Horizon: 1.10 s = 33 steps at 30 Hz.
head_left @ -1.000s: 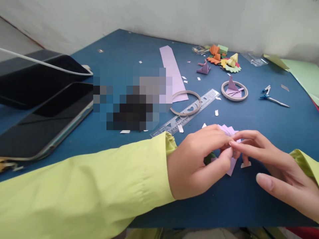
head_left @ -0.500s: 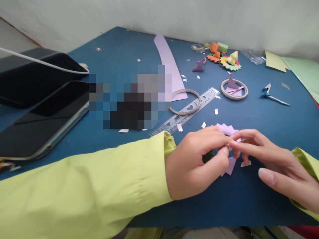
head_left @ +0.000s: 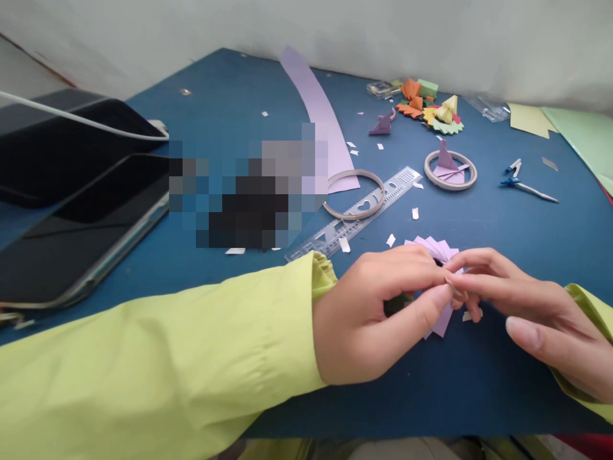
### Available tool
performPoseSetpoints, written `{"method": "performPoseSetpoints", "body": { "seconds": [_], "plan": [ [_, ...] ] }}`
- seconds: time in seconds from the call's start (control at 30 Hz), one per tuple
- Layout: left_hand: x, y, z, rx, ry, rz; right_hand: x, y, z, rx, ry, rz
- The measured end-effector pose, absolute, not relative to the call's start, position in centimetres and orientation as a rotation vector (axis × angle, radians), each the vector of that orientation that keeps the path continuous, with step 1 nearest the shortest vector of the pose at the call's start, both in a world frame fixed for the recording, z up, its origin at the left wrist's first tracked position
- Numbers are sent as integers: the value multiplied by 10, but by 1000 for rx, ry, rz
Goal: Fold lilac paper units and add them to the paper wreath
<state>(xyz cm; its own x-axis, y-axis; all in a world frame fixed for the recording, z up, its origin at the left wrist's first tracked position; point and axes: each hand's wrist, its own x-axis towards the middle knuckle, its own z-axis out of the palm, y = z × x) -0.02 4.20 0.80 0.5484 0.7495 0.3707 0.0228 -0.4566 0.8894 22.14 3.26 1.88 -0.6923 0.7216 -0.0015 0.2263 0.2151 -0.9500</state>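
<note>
My left hand [head_left: 378, 313] and my right hand [head_left: 527, 319] meet at the near middle of the blue table [head_left: 479, 383]. Both pinch a pleated lilac paper piece [head_left: 438, 252], whose folds fan out above and below my fingertips. The left thumb and forefinger press on its middle; the right fingers close on it from the right. Something dark green shows under my left palm, mostly hidden. Both sleeves are yellow-green.
A clear stencil ruler [head_left: 354, 214], two beige rings [head_left: 354, 195] [head_left: 450, 170], a long lilac strip [head_left: 320, 121], folded coloured papers [head_left: 431, 108], blue-handled compasses [head_left: 524, 185] and green sheets [head_left: 584, 134] lie beyond. Dark tablets [head_left: 81, 223] sit left. White scraps are scattered.
My hands stay pinched on the lilac piece, shifting slightly right with small finger moves. The view has tilted a little, so the far objects sit slightly higher and left.
</note>
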Motion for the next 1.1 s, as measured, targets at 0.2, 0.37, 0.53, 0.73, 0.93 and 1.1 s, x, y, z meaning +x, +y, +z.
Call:
{"method": "performPoseSetpoints", "body": {
  "seconds": [0.2, 0.37, 0.53, 0.73, 0.93, 1.1],
  "plan": [
    [-1, 42, 6, 1854, 618, 977, 220, 32, 20, -839, -1961, 1581],
    [-1, 42, 6, 1837, 614, 955, 221, 35, 19, -810, -1954, 1608],
    [-1, 43, 5, 1825, 622, 981, 222, 29, 17, -862, -2123, 1389],
    [-2, 44, 8, 1912, 760, 919, 215, 22, 6, -722, -2402, 878],
    [0, 44, 6, 1933, 787, 951, 212, 24, 7, -702, -2440, 844],
    [0, 43, 5, 1916, 763, 945, 212, 23, 10, -715, -2292, 1142]
  ]
}}
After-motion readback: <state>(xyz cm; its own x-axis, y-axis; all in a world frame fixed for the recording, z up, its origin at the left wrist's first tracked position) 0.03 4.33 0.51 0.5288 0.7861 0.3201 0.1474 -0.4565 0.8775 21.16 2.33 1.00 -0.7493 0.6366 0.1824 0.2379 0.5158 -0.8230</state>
